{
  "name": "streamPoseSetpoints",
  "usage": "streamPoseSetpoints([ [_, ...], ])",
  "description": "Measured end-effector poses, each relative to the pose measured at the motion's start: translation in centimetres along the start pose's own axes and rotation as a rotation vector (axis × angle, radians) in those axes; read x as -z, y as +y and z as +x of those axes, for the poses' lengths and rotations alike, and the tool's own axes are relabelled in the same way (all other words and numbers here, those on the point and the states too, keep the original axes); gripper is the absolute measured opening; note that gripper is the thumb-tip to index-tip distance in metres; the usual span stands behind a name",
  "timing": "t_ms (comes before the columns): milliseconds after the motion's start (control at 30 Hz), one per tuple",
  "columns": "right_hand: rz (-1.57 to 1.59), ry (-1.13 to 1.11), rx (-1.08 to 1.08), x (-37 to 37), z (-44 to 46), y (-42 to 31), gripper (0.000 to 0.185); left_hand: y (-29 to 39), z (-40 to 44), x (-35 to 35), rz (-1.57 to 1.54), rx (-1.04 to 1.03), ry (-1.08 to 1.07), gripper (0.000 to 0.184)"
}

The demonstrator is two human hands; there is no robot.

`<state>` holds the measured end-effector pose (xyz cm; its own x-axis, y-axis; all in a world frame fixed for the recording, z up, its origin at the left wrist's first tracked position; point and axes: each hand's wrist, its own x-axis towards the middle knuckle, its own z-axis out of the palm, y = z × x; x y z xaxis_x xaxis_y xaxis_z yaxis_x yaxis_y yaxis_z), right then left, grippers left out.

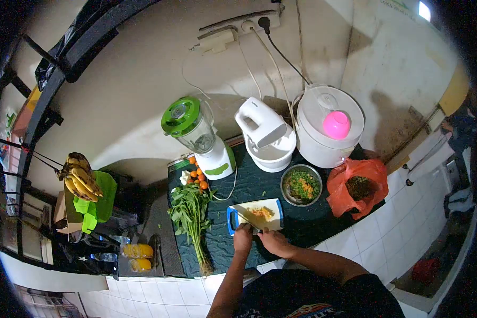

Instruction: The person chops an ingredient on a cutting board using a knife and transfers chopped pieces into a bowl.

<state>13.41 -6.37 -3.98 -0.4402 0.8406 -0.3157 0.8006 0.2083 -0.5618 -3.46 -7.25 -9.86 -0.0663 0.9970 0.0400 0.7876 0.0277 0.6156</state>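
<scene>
Near the front edge of the counter, on the dark green cloth (pixel 302 227), the blue-ended cutting board (pixel 244 206) holds a small heap of yellow-orange pieces (pixel 262 213). The left hand (pixel 243 238) and right hand (pixel 274 243) meet at the board's near side, with the thin blade of a knife (pixel 247 220) slanting across the board beside them. Fingers on both hands look curled inward. I cannot tell which hand grips the handle, nor whether the other pinches a piece of food, because the backs of the hands hide it.

The step in hand looks like cutting the pieces smaller, seemingly partway through. Another stroke would call for a steady board and guiding fingertips tucked clear of the edge, since the two hands are so close together.

Just beyond the board's right corner stands a metal bowl (pixel 282 190) of chopped greens with orange bits (pixel 305 182), beside an open red plastic bag (pixel 340 181). Left of the board lies a bunch of leafy greens (pixel 189 209), roots toward the person, with small orange tomatoes (pixel 203 185) beyond it near the blender (pixel 219 156).
</scene>
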Motion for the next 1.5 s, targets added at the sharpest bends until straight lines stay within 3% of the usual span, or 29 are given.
streamPoseSetpoints([
  [167,-0.019,0.116,0.034,-1.7,1.7,0.8,0.036,0.8,0.2,0.6,-0.052,0.003,0.002,0.019],
  [233,-0.076,0.197,0.103,-1.9,2.3,0.7,0.034,1.4,0.3,0.9,-0.065,0.02,0.03,0.011],
  [767,0.061,0.003,-0.008,-0.2,0.1,0.2,0.043,0.9,-0.1,0.7,-0.065,0.034,0.037,0.013],
  [833,0.069,0.096,0.044,-0.9,0.7,0.3,0.043,0.7,0.2,0.6,-0.053,0.004,0.052,0.013],
  [1500,0.055,0.16,0.086,-1.2,2.6,0.3,0.032,0.5,0.2,0.1,-0.092,0.125,0.035,0.012],
])
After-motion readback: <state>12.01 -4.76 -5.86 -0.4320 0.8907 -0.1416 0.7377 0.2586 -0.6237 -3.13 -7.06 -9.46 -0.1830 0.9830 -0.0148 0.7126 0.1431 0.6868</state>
